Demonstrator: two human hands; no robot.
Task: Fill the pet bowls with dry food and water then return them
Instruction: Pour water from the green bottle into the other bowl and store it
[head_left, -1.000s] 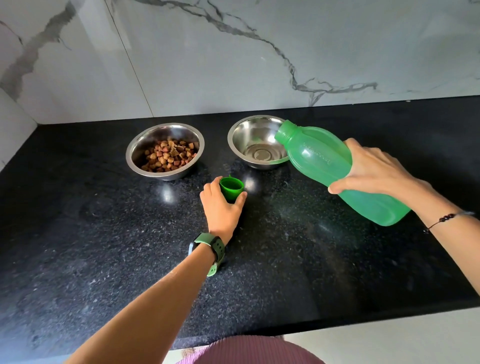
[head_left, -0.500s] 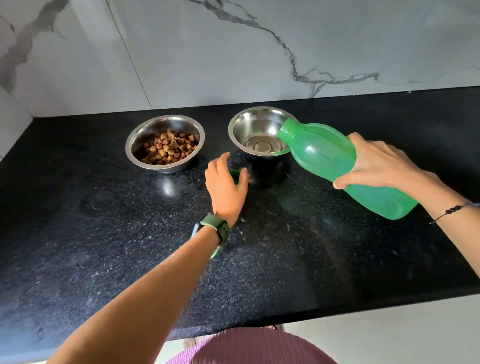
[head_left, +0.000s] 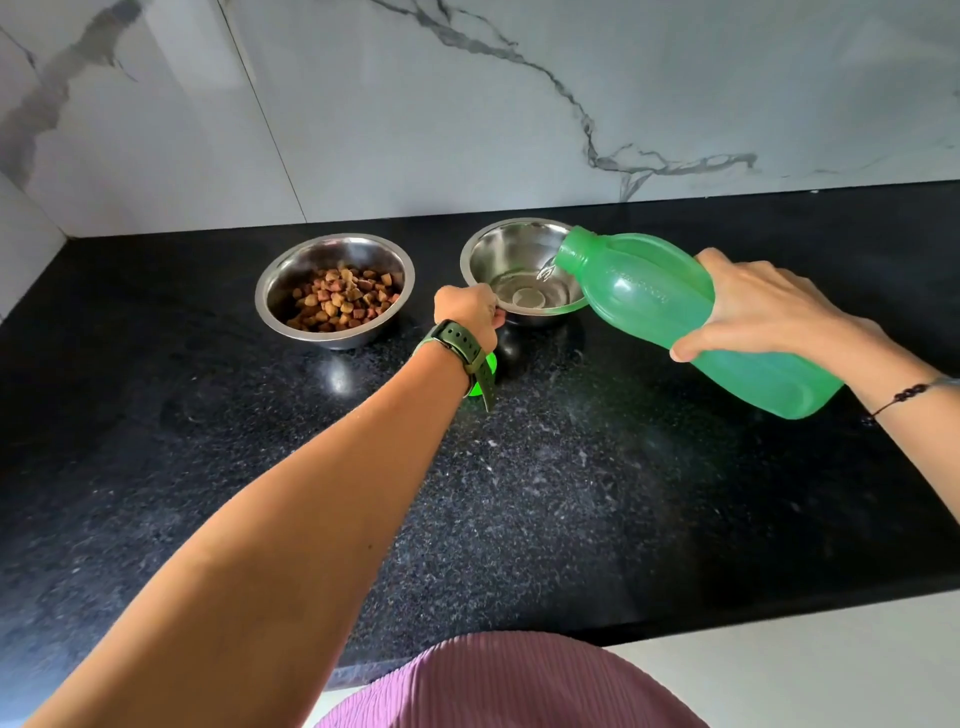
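**Water Running Into the Right-Hand Bowl**

Head view. Black speckled stone counter (head_left: 571, 493), marble wall behind. Two steel bowls side by side near the wall, apart from each other: left bowl (head_left: 335, 244) holding brown and reddish kibble (head_left: 343, 299); right bowl (head_left: 511, 249) tilted slightly toward the camera, a thin pool of water in its bottom. Left hand (head_left: 467, 312), fingers curled, gripping the near left rim of the right bowl; green-strapped watch (head_left: 457, 343) on that wrist. Green bottle cap (head_left: 480, 376) standing on the counter just below the wrist, mostly hidden by it. Right hand (head_left: 763, 306) wrapped over the middle of a translucent green plastic water bottle (head_left: 649, 291), thumb underneath, fingers across the top. Bottle tipped down to the left, open mouth over the right bowl's rim, a thin stream of water (head_left: 545, 270) falling from it into the bowl. Dark beaded bracelet (head_left: 906, 397) on the right wrist. Pink ribbed garment (head_left: 509, 680) at the bottom edge.
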